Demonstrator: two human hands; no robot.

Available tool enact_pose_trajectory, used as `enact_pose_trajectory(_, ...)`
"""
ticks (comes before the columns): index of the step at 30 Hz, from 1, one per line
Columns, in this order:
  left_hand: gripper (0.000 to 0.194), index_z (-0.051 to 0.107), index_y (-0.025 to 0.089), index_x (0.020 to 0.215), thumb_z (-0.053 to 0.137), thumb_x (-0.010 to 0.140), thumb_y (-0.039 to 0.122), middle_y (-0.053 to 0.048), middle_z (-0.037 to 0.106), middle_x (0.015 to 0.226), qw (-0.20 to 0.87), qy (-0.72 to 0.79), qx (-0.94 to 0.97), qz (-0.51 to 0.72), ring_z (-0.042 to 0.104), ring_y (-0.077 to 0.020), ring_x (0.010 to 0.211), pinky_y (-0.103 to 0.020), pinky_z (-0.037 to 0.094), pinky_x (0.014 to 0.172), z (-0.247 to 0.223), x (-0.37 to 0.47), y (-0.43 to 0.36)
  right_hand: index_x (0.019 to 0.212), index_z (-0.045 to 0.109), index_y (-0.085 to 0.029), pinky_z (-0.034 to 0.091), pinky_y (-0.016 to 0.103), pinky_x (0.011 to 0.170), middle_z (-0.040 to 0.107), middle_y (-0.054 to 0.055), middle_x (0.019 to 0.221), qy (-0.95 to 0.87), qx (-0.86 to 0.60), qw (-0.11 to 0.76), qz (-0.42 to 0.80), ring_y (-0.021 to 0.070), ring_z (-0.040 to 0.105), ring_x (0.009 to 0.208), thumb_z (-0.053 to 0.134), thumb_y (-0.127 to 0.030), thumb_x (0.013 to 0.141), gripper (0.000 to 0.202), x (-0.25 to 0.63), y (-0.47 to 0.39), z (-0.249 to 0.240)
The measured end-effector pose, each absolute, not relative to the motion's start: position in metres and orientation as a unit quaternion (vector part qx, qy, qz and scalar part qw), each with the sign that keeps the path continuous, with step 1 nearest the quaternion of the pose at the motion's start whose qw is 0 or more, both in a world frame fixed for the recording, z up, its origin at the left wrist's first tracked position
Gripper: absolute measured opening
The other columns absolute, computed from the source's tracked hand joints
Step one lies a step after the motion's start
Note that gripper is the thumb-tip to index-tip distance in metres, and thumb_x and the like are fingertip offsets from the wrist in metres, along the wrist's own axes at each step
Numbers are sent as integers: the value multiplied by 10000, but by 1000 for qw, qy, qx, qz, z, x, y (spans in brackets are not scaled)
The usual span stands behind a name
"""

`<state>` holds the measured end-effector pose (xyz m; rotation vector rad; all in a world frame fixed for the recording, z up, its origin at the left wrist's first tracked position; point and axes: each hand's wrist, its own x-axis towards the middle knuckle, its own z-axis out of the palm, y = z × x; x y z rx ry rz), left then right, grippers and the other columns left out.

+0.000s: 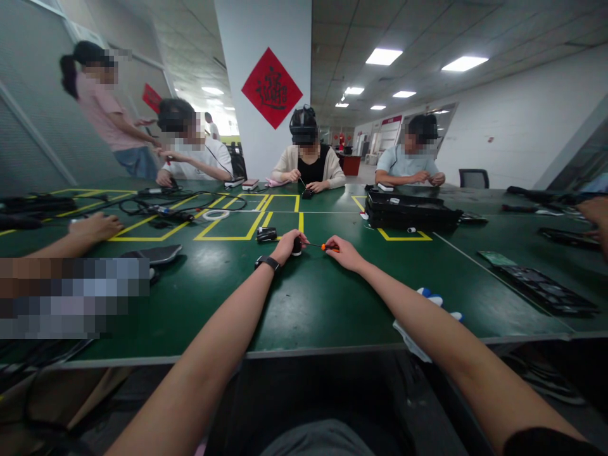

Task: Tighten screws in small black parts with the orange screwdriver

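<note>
My left hand, with a dark watch on its wrist, is closed around a small black part on the green table. An orange-handled screwdriver is pinched in my right hand. Its thin shaft lies nearly level and points left, toward the black part. Whether the tip touches the part is too small to tell. Just left of my left hand sits a black cylindrical piece. Blue-and-white items lie partly behind my right forearm.
Yellow tape outlines mark the green table. A long black housing stands at the back right, and an opened device with a circuit board lies at right. Cables spread at left near another person's hand. Several people sit opposite.
</note>
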<state>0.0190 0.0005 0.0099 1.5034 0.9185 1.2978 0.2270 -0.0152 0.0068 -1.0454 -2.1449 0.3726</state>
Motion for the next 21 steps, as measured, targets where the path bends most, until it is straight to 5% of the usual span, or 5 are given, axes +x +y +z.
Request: enact_pose_trajectory(21,328,537,126,729,367,722,406,-71,611,741,461,391,590,534,557,-118,603,-262,446,619,8,19,3,860,514,-172,388,262,720,567,8,819,-819,-410,373,147,122,505,750,529,-188,680,181,228,-16,7)
